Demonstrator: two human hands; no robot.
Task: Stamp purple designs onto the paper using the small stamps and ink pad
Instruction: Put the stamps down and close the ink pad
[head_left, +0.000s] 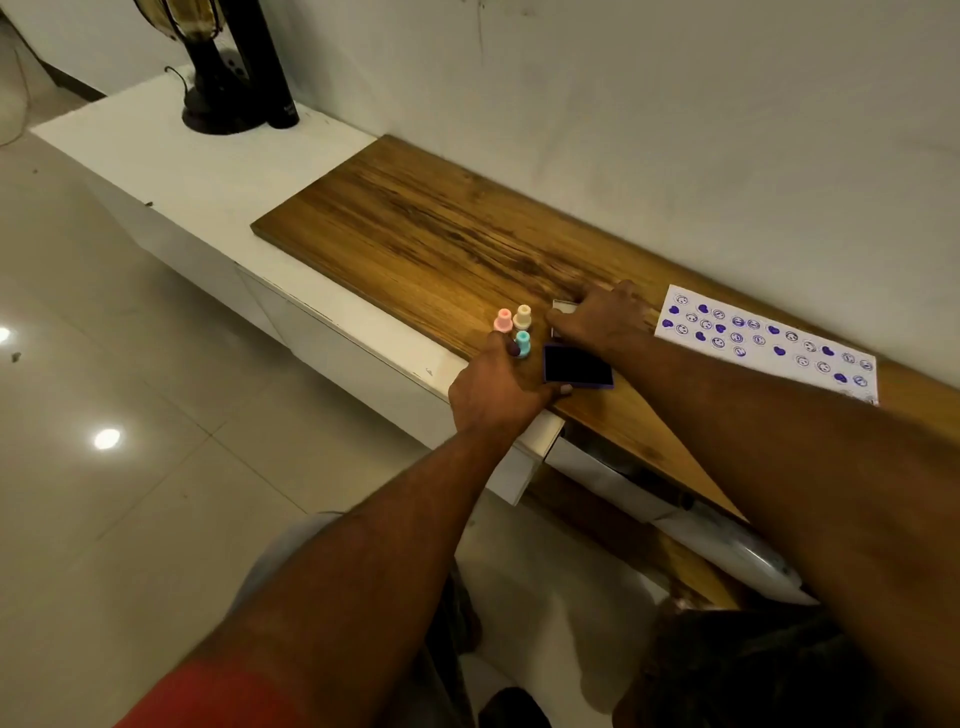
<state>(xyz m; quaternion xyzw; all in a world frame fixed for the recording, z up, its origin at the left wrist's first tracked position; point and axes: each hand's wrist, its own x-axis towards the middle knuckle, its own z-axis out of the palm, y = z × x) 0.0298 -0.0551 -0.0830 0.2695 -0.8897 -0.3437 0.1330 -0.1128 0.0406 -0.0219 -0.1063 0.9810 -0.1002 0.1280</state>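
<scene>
Both bare arms stretched forward over a wooden board (415, 228) laid along a white low cabinet (171, 171) against the wall. Left hand (498, 389) at the board's near edge, fingers loosely bent and close together, one purple-stained fingertip touching or nearly touching the teal stamp (523, 344), thumb lying along the near edge of the ink pad (577, 365); cannot tell whether anything is actually gripped. Ink pad open, dark surface up in a purple frame, just right of the teal stamp. Pink stamp (503, 320) and cream stamp (522, 317) upright side by side just behind the teal one, the three bunched together. Right hand (602, 317) palm down beyond the ink pad, fingers curled over a small whitish object (563, 307), perhaps the pad's lid, mostly hidden beneath; hold not clear enough to tell. Paper (769, 343) flat on the board to the right of the right hand, apart from it, covered in rows of purple smiley faces and solid purple hearts. Black lamp base (218, 111) and dark cylinder (270, 67) standing at the cabinet's far left end. Pale glossy tiled floor (104, 415) to the left
</scene>
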